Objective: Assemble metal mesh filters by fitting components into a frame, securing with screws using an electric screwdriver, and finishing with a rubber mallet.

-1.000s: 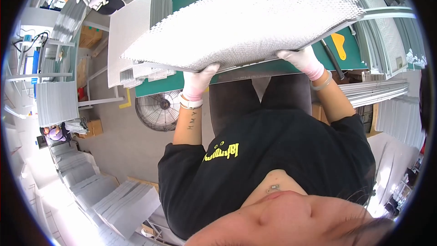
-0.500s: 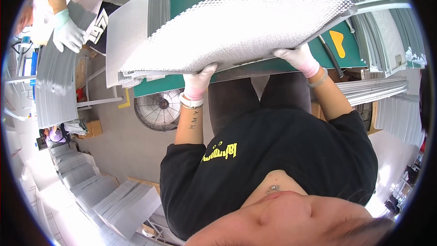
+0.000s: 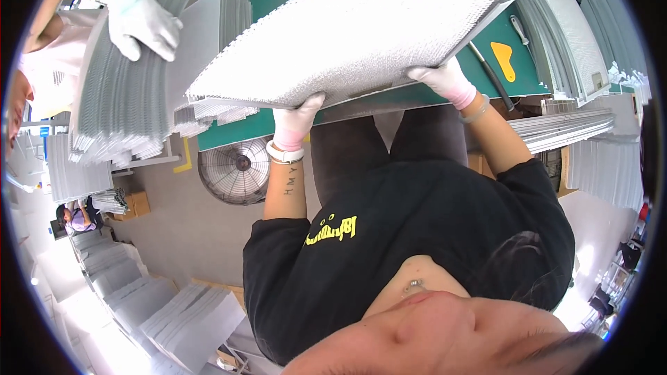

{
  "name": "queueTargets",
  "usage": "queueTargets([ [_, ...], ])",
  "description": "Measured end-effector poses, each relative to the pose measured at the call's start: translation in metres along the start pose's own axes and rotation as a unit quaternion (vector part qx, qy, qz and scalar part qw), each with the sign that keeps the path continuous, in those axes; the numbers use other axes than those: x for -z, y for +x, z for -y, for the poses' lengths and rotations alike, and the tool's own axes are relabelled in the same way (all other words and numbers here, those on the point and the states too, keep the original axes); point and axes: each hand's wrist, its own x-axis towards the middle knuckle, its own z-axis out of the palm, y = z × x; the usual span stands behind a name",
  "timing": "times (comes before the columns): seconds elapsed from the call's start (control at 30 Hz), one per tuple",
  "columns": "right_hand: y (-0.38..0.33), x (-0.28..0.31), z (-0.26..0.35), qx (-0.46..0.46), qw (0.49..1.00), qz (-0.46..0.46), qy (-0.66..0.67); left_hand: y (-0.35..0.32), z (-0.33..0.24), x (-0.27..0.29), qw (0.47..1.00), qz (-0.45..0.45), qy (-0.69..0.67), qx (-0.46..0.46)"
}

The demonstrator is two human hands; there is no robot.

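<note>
While thumbs point(image 3: 314, 101) lie atop, the mesh panel point(image 3: 354, 38) hides other fingers.

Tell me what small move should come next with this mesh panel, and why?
Perhaps hold the mesh panel steady a moment: the left hand and right hand both grip its near edge, while in this view a co-worker's gloved hand and mesh stack appear close to its left end.

Mesh panel point(image 3: 347, 35) looks like metal, kinda rough and shiny enough to glare. The gloves point(image 3: 445, 82) are matt, soft-looking cloth, same deal with the T-shirt point(image 3: 410, 205). Bench top point(image 3: 240, 129) seems smooth and matt, scraper point(image 3: 501, 61) looks like plastic, fan guard point(image 3: 234, 179)'s thin metal wire.
</note>
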Motion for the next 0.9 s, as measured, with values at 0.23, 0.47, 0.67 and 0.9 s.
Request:
queueTargets([
  [0.23, -0.003, 0.012, 0.025, 0.074, 0.996, 0.04, 0.008, 0.004, -0.004, -0.001, 1.0, 0.013, -0.005, -0.009],
  [0.47, -0.002, 0.013, 0.083, 0.292, 0.939, -0.16, -0.09, -0.005, -0.003, 0.005, 1.0, 0.014, 0.007, 0.008],
  [0.67, 0.009, 0.003, 0.083, 0.397, 0.882, -0.201, -0.154, -0.003, 0.005, 0.008, 0.998, 0.033, 0.044, -0.034],
  [0.9, 0.021, 0.007, 0.063, 0.363, 0.922, -0.122, -0.062, -0.003, 0.003, 0.007, 0.999, 0.037, 0.011, -0.011],
])
